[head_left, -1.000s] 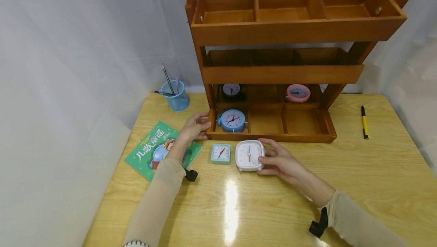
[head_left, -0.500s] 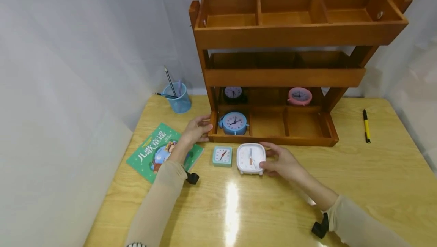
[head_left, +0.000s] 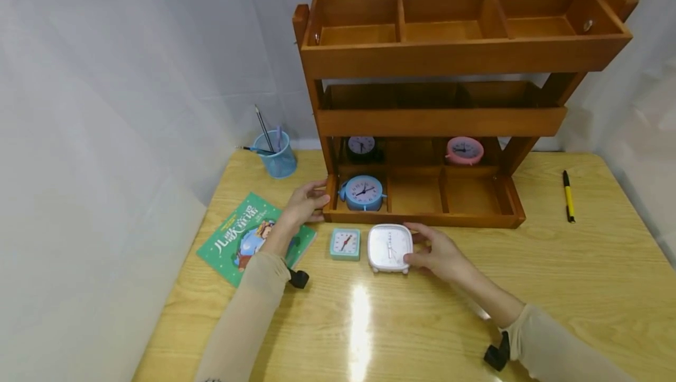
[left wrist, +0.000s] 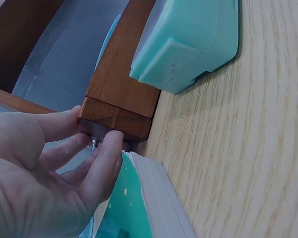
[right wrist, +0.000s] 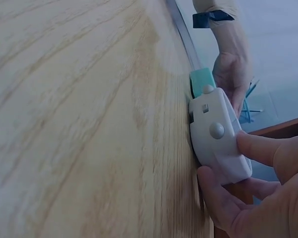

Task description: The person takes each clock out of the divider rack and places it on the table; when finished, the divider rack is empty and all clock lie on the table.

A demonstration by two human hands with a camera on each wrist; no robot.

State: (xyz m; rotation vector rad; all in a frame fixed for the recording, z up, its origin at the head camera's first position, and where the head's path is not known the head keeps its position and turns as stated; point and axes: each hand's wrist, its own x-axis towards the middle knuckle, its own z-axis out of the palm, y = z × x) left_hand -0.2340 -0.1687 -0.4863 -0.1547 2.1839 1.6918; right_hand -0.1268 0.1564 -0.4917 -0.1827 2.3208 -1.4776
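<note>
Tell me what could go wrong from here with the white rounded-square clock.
The right hand grips the white rounded-square clock by one side, so it might tilt if lifted.
The small mint-green square clock sits close beside it and could be knocked.
The left hand touches the brown wooden rack's end; a push might jostle the round blue clock inside.

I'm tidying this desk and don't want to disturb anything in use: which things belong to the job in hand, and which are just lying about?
Likely in the job:
white clock, pinched by the right hand
wooden rack, touched by the left hand
mint clock
blue clock, black clock, pink clock, in the rack

Probably just lying about:
green book
blue pen cup
yellow-and-black pen
</note>
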